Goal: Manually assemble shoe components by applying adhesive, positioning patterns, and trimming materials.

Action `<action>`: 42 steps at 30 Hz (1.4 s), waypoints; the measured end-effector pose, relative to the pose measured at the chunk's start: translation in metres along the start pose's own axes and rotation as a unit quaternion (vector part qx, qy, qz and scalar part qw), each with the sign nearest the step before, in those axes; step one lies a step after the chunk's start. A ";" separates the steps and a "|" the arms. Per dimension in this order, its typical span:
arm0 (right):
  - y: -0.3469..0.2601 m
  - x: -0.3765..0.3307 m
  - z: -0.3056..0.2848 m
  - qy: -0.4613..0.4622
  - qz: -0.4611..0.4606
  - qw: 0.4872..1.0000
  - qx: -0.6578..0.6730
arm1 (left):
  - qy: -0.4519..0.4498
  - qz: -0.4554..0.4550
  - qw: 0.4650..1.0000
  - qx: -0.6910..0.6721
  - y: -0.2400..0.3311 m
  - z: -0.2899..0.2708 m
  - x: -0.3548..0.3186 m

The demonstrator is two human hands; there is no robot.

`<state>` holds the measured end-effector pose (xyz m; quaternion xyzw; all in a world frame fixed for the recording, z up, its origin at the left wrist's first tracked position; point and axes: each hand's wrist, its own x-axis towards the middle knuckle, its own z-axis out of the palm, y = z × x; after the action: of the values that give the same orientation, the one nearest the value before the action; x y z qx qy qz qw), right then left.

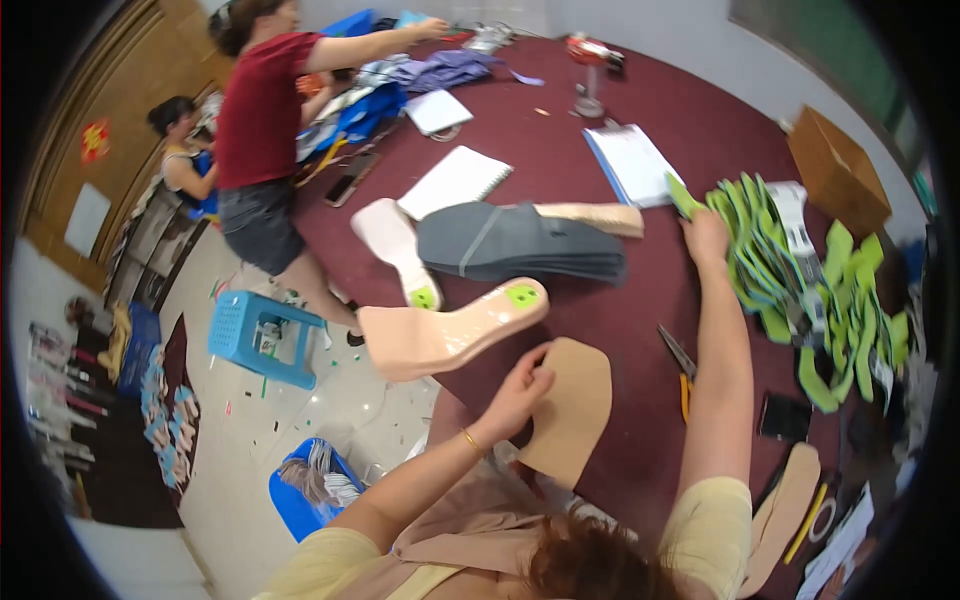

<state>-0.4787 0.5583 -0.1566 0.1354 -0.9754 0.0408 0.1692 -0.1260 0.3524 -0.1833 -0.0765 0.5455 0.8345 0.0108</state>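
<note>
My left hand (520,388) grips the edge of a flat tan shaped piece (575,415) with one rounded end, close to my body. My right hand (707,240) reaches far forward and pinches a bright green strip (684,197) at the side of a pile of green cut pieces (755,260). A peach sole-shaped piece (460,325) with a green patch lies just beyond my left hand. Behind it are a similar pale piece (385,235) and a banded stack of dark grey pieces (520,242).
Scissors (680,365) and a dark phone (785,417) lie on the maroon table (640,320). A clipboard (635,165) and a cardboard box (838,170) sit farther back. A person in a red shirt (265,115) stands at the far left, near a blue stool (265,335).
</note>
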 end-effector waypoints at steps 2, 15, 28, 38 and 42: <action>0.009 0.002 -0.007 0.088 0.026 0.994 0.059 | -0.009 -0.027 0.998 -0.055 0.004 0.000 0.001; 0.009 -0.014 -0.035 0.128 0.152 0.905 0.376 | 0.017 -0.041 0.999 0.022 -0.001 0.002 0.000; -0.018 -0.065 -0.115 0.276 0.153 0.725 0.612 | 0.092 0.345 0.780 0.514 0.058 0.048 0.028; -0.021 -0.120 -0.128 0.196 0.127 0.612 0.756 | -0.094 0.408 0.733 0.536 0.059 0.142 0.214; -0.031 -0.161 -0.129 0.163 0.041 0.870 0.463 | -0.137 0.428 0.730 0.515 0.068 0.133 0.236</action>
<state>-0.2831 0.5854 -0.0893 0.1490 -0.8079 0.5160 0.2424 -0.3814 0.4304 -0.1023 0.2975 0.8591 0.3436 -0.2353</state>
